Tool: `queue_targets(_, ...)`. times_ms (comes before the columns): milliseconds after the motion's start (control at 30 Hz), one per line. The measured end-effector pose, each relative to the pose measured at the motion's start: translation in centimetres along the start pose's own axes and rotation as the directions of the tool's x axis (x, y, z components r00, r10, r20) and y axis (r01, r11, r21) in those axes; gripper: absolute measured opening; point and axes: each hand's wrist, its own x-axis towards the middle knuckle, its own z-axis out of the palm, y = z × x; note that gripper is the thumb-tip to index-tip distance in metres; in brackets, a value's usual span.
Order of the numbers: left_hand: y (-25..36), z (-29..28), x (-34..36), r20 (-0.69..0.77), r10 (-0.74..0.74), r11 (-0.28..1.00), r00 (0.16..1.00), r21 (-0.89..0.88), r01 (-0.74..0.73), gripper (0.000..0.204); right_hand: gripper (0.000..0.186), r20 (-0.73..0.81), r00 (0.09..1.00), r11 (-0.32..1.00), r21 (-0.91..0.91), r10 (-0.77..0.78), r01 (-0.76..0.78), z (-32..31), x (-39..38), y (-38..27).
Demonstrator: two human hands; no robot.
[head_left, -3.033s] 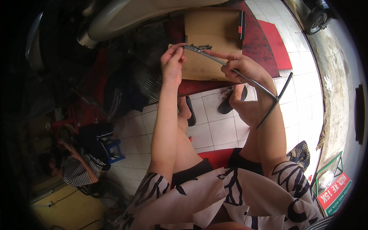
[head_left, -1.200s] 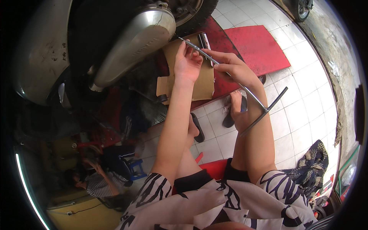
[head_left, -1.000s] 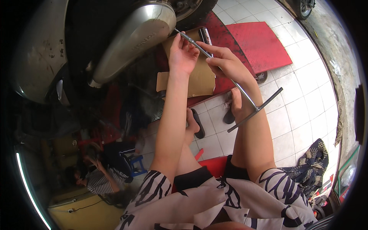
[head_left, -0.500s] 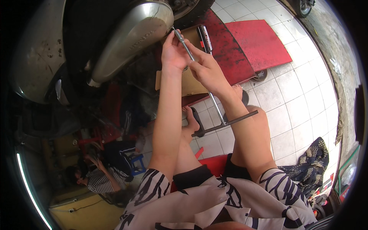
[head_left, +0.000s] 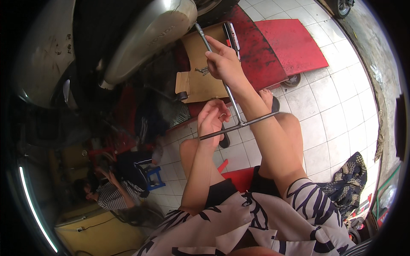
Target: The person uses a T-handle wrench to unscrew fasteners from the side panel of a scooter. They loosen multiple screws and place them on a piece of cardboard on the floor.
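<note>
A long metal T-handle wrench runs from its tip at the silver exhaust muffler of a motorbike down to its crossbar near my knees. My right hand is closed around the upper part of the shaft. My left hand is at the left end of the crossbar, fingers curled over it. Loose bolts lie on a piece of cardboard just left of my right hand.
The cardboard rests on a red board over white floor tiles. A black and red tool lies at the cardboard's edge. Another person crouches at lower left near a blue stool. A patterned cloth lies at right.
My left hand left the wrench tip and dropped to the crossbar. My right hand stayed on the shaft, and the wrench tip is at the muffler's end.
</note>
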Motion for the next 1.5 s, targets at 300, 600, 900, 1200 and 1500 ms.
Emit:
queue_targets(300,1.0,4.8,-6.3,-0.021,0.4,0.913,0.916,0.093,-0.396,0.025,0.058,0.089,0.996,0.999,-0.033,-0.022,0.025,1.1,0.0,0.6)
queue_targets(600,3.6,4.3,-6.0,-0.001,0.535,0.811,0.845,0.28,-0.513,0.017,0.038,0.462,0.794,0.904,-0.348,0.394,-0.246,-2.7,-1.3,-2.4)
queue_targets(900,4.3,5.5,-6.2,-0.037,0.575,0.734,0.817,0.464,-0.496,0.011,0.047,0.436,0.852,0.947,-0.26,0.289,-0.188,-2.3,-1.5,-0.9)
queue_targets(1200,6.2,7.0,-6.4,0.198,0.569,0.291,0.798,0.86,-0.42,0.024,0.05,0.526,0.73,0.896,-0.331,0.437,-0.298,-3.2,-1.5,-1.6)
queue_targets(1500,2.2,11.3,-7.8,0.279,0.465,0.255,0.84,0.867,-0.429,0.058,0.048,0.517,0.763,0.919,-0.27,0.389,-0.286,-2.7,-1.5,-1.0)
